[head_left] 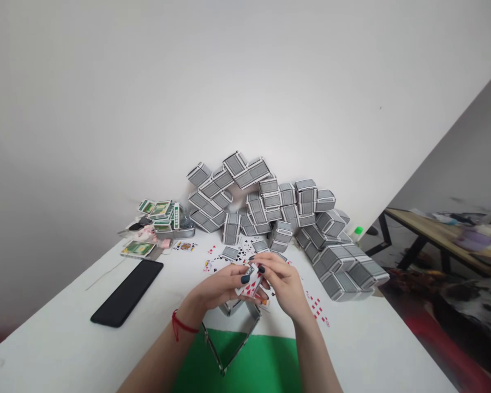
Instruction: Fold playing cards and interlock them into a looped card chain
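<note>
Between both hands, near the middle of the table, is a white playing card point(251, 285) with red hearts, bent or folded. My left hand point(225, 284) has its thumb pressed on the card's face, with fingers behind it. My right hand point(281, 281) pinches the card's upper right edge. Below the hands an open frame of joined folded cards point(247, 339) stands partly over a green mat point(270, 365). Loose playing cards point(317, 307) lie face up around and beyond the hands.
Grey-backed folded-card blocks point(265, 202) are stacked along the wall, running down to the right. At left are a black phone point(126, 293), green card boxes point(162, 210) and a tin point(182, 233). A green-capped bottle point(357, 233) stands behind the right stack.
</note>
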A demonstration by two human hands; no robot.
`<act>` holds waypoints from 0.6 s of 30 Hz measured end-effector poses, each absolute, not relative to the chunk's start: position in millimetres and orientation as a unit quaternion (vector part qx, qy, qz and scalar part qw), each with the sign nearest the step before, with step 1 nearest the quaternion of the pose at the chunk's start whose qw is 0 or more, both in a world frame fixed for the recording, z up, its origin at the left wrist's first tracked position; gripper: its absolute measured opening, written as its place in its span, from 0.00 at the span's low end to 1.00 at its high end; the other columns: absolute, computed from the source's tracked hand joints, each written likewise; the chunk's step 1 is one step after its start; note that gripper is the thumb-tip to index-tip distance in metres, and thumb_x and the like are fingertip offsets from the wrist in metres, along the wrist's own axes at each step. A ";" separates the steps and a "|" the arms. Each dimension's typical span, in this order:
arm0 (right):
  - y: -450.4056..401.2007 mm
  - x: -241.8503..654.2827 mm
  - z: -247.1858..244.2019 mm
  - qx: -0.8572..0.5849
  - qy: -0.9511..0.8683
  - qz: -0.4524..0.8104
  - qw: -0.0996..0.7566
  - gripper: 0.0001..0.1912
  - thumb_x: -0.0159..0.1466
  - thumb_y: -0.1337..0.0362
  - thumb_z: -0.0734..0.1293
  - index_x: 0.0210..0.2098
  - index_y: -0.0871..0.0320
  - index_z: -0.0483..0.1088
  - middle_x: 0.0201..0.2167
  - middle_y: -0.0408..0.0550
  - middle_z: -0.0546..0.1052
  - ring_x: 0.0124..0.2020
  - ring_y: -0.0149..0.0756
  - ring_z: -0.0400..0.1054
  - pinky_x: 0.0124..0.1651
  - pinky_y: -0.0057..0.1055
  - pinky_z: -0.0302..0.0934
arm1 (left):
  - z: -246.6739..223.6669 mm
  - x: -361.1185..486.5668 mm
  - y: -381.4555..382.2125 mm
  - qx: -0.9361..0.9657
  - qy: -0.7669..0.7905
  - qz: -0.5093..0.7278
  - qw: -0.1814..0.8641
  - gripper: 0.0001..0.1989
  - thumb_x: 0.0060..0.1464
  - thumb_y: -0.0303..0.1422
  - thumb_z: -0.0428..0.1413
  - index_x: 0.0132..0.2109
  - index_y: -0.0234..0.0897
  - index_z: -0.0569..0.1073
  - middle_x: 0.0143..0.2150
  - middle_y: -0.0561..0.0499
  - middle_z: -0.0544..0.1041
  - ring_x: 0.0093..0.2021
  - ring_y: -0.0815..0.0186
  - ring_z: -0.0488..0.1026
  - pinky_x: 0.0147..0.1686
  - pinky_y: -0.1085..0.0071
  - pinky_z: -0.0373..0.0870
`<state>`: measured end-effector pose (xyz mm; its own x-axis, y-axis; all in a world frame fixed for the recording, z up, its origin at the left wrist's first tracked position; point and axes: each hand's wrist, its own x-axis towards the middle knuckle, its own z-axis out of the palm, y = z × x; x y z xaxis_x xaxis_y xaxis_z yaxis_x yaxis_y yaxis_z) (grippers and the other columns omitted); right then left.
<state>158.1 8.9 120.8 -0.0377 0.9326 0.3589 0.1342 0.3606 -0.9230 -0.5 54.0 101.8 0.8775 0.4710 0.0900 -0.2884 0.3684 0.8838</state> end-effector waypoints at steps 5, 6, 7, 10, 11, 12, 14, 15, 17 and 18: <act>9.0 156.0 121.4 -0.419 -0.610 0.321 0.591 0.11 0.56 0.55 0.64 0.28 0.53 0.76 0.36 0.49 0.74 0.31 0.38 0.67 0.29 0.33 0.63 | 101.9 -3.1 55.5 0.542 0.112 0.240 0.797 0.17 0.45 0.40 0.56 0.38 0.29 0.73 0.34 0.45 0.76 0.38 0.60 0.72 0.41 0.66 0.65; 8.8 156.3 120.6 -0.423 -0.597 0.315 0.604 0.12 0.56 0.54 0.64 0.27 0.54 0.75 0.35 0.50 0.74 0.32 0.38 0.67 0.30 0.33 0.63 | 102.8 -4.2 55.7 0.551 0.118 0.231 0.793 0.17 0.45 0.40 0.56 0.37 0.29 0.74 0.34 0.45 0.76 0.37 0.61 0.72 0.40 0.67 0.65; 8.8 157.2 119.6 -0.433 -0.576 0.308 0.621 0.13 0.56 0.54 0.64 0.28 0.54 0.75 0.35 0.50 0.74 0.32 0.38 0.67 0.30 0.33 0.63 | 103.9 -5.6 56.1 0.563 0.122 0.219 0.787 0.17 0.45 0.41 0.56 0.36 0.29 0.74 0.34 0.44 0.76 0.36 0.61 0.72 0.38 0.68 0.65; 10.3 164.4 115.4 -0.482 -0.481 0.283 0.675 0.15 0.57 0.52 0.62 0.30 0.58 0.72 0.26 0.47 0.73 0.26 0.34 0.65 0.26 0.29 0.61 | 108.5 -10.4 58.2 0.615 0.126 0.214 0.748 0.16 0.44 0.41 0.56 0.34 0.31 0.73 0.37 0.44 0.75 0.38 0.62 0.71 0.38 0.68 0.65; 11.5 167.6 113.8 -0.500 -0.452 0.273 0.686 0.16 0.56 0.52 0.62 0.31 0.59 0.71 0.24 0.46 0.72 0.23 0.32 0.64 0.24 0.28 0.61 | 110.4 -11.9 59.0 0.637 0.134 0.232 0.723 0.15 0.44 0.41 0.56 0.33 0.32 0.72 0.39 0.45 0.75 0.40 0.61 0.71 0.40 0.67 0.64; 13.1 170.5 112.3 -0.520 -0.429 0.261 0.691 0.16 0.55 0.52 0.63 0.32 0.60 0.69 0.22 0.45 0.71 0.22 0.32 0.63 0.23 0.27 0.60 | 112.5 -13.2 59.6 0.660 0.151 0.258 0.689 0.14 0.44 0.41 0.57 0.32 0.33 0.72 0.41 0.45 0.74 0.43 0.60 0.69 0.43 0.66 0.63; 17.1 173.7 109.0 -0.552 -0.403 0.237 0.690 0.18 0.53 0.51 0.64 0.32 0.60 0.67 0.23 0.44 0.70 0.22 0.31 0.63 0.22 0.27 0.60 | 116.9 -15.0 59.4 0.711 0.209 0.328 0.587 0.11 0.43 0.39 0.58 0.28 0.35 0.69 0.45 0.45 0.72 0.49 0.58 0.66 0.47 0.63 0.60; 19.1 173.3 107.3 -0.564 -0.396 0.230 0.687 0.18 0.52 0.51 0.65 0.32 0.60 0.66 0.24 0.44 0.70 0.23 0.32 0.63 0.22 0.27 0.61 | 119.1 -15.4 58.3 0.735 0.239 0.359 0.523 0.10 0.42 0.37 0.59 0.27 0.36 0.68 0.47 0.45 0.71 0.51 0.58 0.63 0.48 0.63 0.59; 21.6 168.1 104.4 -0.571 -0.384 0.249 0.681 0.17 0.51 0.51 0.65 0.32 0.58 0.64 0.24 0.43 0.69 0.22 0.31 0.63 0.21 0.27 0.61 | 122.9 -14.9 54.2 0.777 0.278 0.399 0.398 0.09 0.42 0.35 0.59 0.26 0.37 0.66 0.49 0.45 0.70 0.54 0.58 0.60 0.51 0.62 0.56; 21.8 163.6 103.7 -0.565 -0.380 0.278 0.677 0.17 0.51 0.51 0.66 0.32 0.56 0.62 0.23 0.41 0.68 0.22 0.31 0.62 0.21 0.27 0.61 | 124.1 -14.2 51.7 0.797 0.287 0.404 0.346 0.09 0.42 0.34 0.59 0.26 0.37 0.66 0.49 0.46 0.70 0.54 0.58 0.60 0.51 0.61 0.56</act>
